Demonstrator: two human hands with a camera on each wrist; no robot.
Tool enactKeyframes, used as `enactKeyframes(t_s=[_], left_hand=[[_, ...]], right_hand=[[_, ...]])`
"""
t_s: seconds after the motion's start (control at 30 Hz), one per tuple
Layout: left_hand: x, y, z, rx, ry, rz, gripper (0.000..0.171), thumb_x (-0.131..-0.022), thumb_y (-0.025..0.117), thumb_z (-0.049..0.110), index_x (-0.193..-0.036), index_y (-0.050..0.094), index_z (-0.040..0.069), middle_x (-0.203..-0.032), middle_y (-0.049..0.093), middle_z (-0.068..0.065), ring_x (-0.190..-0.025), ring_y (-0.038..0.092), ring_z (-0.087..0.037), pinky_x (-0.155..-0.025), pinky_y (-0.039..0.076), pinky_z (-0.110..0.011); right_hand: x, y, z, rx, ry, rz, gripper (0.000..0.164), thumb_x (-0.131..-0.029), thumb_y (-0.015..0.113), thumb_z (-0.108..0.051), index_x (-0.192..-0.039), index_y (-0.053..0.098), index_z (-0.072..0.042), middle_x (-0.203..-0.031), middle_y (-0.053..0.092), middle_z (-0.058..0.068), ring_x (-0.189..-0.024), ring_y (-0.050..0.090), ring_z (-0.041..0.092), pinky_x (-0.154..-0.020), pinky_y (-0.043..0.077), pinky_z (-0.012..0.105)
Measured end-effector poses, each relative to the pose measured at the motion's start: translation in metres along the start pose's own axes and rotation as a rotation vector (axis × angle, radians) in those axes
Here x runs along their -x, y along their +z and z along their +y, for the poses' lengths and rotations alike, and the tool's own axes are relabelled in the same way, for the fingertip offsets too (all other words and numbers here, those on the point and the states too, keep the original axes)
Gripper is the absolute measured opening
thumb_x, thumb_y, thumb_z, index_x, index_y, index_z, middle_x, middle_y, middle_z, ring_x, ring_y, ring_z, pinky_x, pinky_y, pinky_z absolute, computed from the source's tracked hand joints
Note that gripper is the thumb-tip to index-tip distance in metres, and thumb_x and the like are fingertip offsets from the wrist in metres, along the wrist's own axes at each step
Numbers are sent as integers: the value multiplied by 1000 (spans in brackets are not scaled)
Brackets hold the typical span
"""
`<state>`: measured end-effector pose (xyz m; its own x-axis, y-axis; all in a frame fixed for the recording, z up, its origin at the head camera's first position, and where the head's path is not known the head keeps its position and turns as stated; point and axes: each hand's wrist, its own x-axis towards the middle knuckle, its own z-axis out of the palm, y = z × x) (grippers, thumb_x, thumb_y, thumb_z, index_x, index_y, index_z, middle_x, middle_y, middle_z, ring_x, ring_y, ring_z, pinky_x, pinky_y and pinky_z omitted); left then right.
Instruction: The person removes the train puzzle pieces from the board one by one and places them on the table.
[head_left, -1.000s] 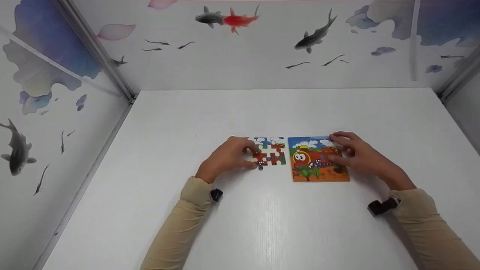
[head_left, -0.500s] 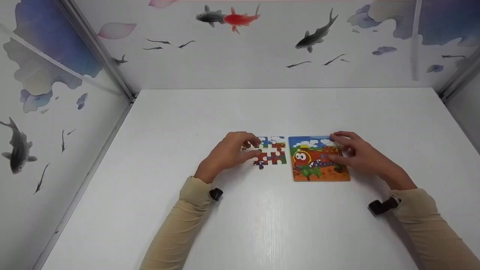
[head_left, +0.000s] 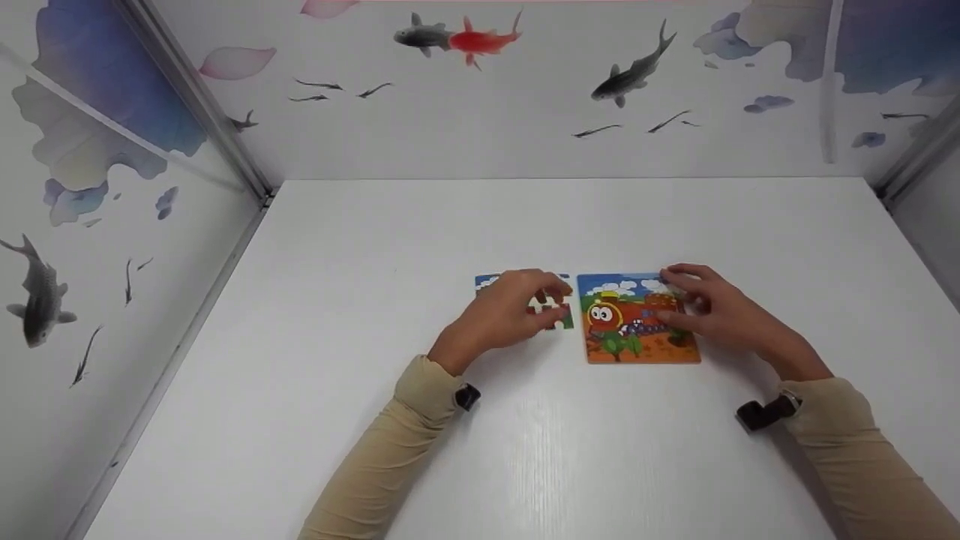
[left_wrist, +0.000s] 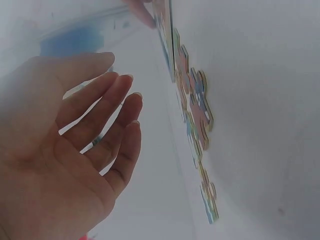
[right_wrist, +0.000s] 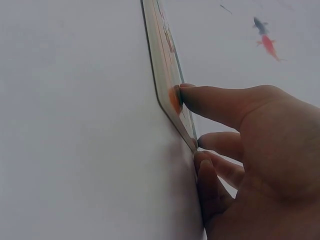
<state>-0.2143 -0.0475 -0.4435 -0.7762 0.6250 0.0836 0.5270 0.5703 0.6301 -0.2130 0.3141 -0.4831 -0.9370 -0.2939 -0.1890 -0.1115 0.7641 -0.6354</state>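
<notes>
In the head view, my left hand [head_left: 510,307] is over several loose jigsaw pieces [head_left: 556,316] left of the picture puzzle. The left wrist view shows its fingers [left_wrist: 112,145] gently bent and nothing between them; the pieces [left_wrist: 200,112] lie flat, apart from that hand. The head view shows the square puzzle [head_left: 637,319], a red train under a blue sky, flat on the table. My right hand [head_left: 724,315] holds it at its right side. Close up in the right wrist view, the thumb [right_wrist: 215,102] is on the picture and other fingers are at the edge.
Everything lies on a white table [head_left: 480,435]. A white panel [head_left: 480,112] printed with fish stands along the back, and another panel [head_left: 150,300] encloses the left side. Both wrists carry a dark strap [head_left: 766,414].
My left hand first lifted slightly from the left pieces, then moved right, covering most of the middle ones and uncovering a blue piece at the left. The right hand and puzzle stayed still.
</notes>
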Motion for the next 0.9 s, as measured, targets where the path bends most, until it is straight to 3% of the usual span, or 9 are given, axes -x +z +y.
enactKeyframes(t_s=[0.33, 0.6, 0.9], left_hand=[[-20, 26, 11, -47, -35, -95, 38, -103, 77, 26, -137, 73, 11, -127, 74, -4, -108, 70, -18, -93, 57, -24], [-36, 40, 20, -116, -44, -106, 42, -104, 75, 30, -142, 70, 14, -141, 68, -2, -130, 63, -15, -114, 52, -31], [-45, 48, 20, -91, -87, -112, 42, -104, 76, 34, -141, 71, 15, -138, 65, -2, -126, 61, -14, -112, 52, -28]], right_hand=[[-1, -1, 1, -17, -9, -4, 80, -103, 74, -46, -168, 41, -13, -175, 26, 18, -128, 47, 34, -99, 44, 39], [1, -2, 0, -16, -6, -8, 80, -103, 74, -47, -168, 40, -14, -176, 26, 18, -130, 48, 35, -103, 45, 44], [1, -2, 1, -22, 18, -11, 82, -101, 74, -52, -168, 42, -17, -176, 25, 16, -130, 47, 34, -102, 46, 41]])
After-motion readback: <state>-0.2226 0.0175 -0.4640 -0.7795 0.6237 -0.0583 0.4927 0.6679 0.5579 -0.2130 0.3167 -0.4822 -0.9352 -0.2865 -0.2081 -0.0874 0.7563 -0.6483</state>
